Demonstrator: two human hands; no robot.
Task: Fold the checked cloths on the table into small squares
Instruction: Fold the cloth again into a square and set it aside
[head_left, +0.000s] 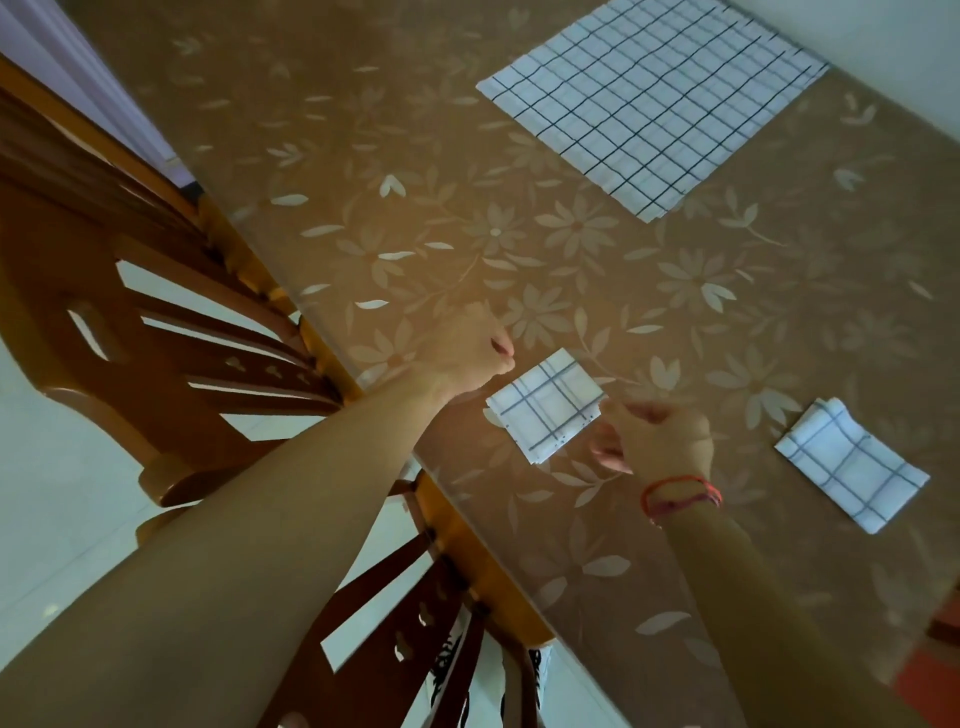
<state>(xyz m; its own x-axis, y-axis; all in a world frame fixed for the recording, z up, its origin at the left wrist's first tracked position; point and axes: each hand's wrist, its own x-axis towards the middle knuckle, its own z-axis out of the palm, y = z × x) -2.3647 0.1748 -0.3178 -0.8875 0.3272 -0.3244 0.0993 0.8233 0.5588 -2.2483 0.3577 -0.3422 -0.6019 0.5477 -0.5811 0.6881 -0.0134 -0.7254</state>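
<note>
**A:** Right hand (655, 435) is curled loosely at the corner of the small folded cloth (544, 404), fingertips at or just touching its edge. Can't really tell if it's pinching anything. Left hand (470, 351) is balled into a loose fist just beside the opposite corner, holding nothing that I can see.

**B:** So that one's done?

**A:** Looks like a finished square to me, sitting near the table (649, 291) edge by the chairs (171, 332). A second folded square (852, 465) lies off to the right, well apart. The big stack of unfolded cloths (657, 101) is at the far side.

**B:** Those gonna be fiddly?

**A:** I'd guess so: thin, light, floppy fabric, and the tabletop looks glossy, so a cloth will probably slide if you push it. I'd pinch only the top layer at a near corner, peel it off the pile, then grab two corners to fold. The checks make handy lines for matching edges.
</note>
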